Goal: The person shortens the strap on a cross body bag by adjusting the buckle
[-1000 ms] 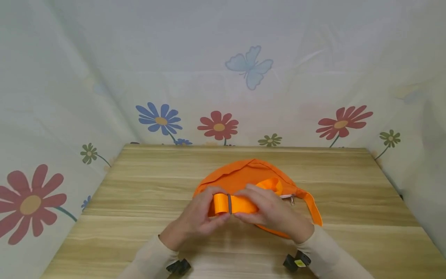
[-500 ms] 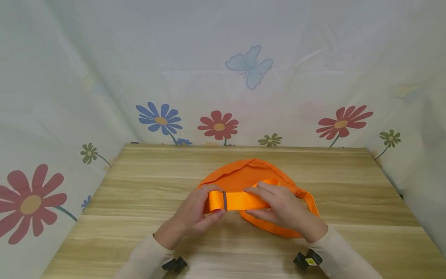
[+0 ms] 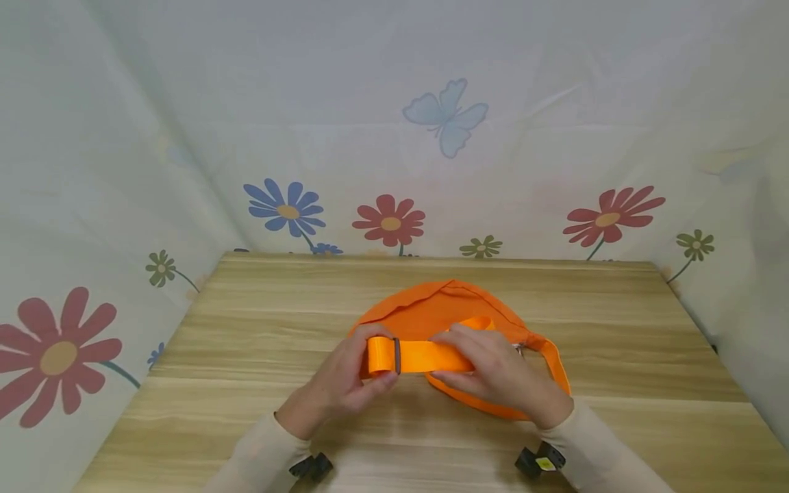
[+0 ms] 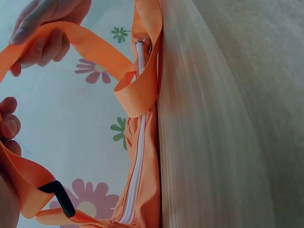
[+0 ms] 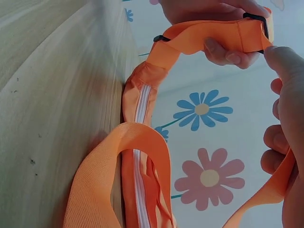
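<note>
An orange waist bag [image 3: 425, 308] with a white zipper [image 5: 142, 102] lies on the wooden table. Its orange strap [image 3: 425, 356] is raised in front of it, stretched between both hands. My left hand [image 3: 342, 373] pinches the folded strap end beside a dark slide buckle [image 3: 397, 356], thumb below and fingers above. My right hand [image 3: 493, 366] grips the strap farther right, also between thumb and fingers. In the left wrist view a second black buckle [image 4: 59, 197] shows on the strap near the bag's end. A loose strap loop [image 5: 142, 133] hangs before the zipper.
The wood-grain table [image 3: 277, 301] reaches back to a pale curtain [image 3: 333, 82] printed with flowers and a butterfly. More of that curtain stands along the left and right sides. Black wrist devices [image 3: 311, 467] sit at both cuffs.
Over the last second the hands have drawn apart, the right hand sliding right along the strap and the left shifting slightly left. More flat strap shows between them. The bag stays in place.
</note>
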Tool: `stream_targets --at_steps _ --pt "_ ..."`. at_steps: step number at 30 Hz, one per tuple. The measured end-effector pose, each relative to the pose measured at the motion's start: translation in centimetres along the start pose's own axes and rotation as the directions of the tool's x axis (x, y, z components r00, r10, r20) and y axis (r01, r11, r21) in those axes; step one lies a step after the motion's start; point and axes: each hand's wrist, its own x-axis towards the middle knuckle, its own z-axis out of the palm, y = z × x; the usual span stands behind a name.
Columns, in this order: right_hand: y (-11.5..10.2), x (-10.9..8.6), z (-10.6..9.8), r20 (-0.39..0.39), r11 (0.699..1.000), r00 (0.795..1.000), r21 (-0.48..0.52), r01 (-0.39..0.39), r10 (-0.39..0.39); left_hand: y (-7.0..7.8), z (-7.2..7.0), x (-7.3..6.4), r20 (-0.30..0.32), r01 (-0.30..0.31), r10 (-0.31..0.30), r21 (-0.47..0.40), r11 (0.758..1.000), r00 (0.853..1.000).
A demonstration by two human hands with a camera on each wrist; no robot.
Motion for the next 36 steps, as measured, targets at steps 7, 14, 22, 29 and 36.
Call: stream_targets --at_steps 7,14,22,29,36 --pt "-0.2 0.5 0.1 0.003 0.999 1.000 0.044 0.008 -0.008 -0.2 0.3 0.3 0.007 -0.030 0.030 -0.020 0.999 1.000" --pt "-0.7 1.1 0.1 0.002 0.997 1.000 0.071 0.017 -0.018 0.1 0.5 0.3 0.015 -0.009 0.009 0.002 1.000 1.000" --pt "-1.2 1.7 0.1 0.026 0.998 0.999 0.066 0.025 -0.027 0.0 0.9 0.5 0.014 -0.040 0.039 0.008 0.999 0.999" --pt "-0.6 0.8 -0.4 0.013 1.000 1.000 0.006 -0.003 0.002 -0.3 0.3 0.4 -0.036 -0.100 0.101 0.038 0.994 0.994" --pt "0.2 0.1 -0.7 -0.003 1.000 1.000 0.004 0.025 -0.025 -0.3 0.1 0.1 -0.042 -0.100 0.102 0.051 0.994 0.994"
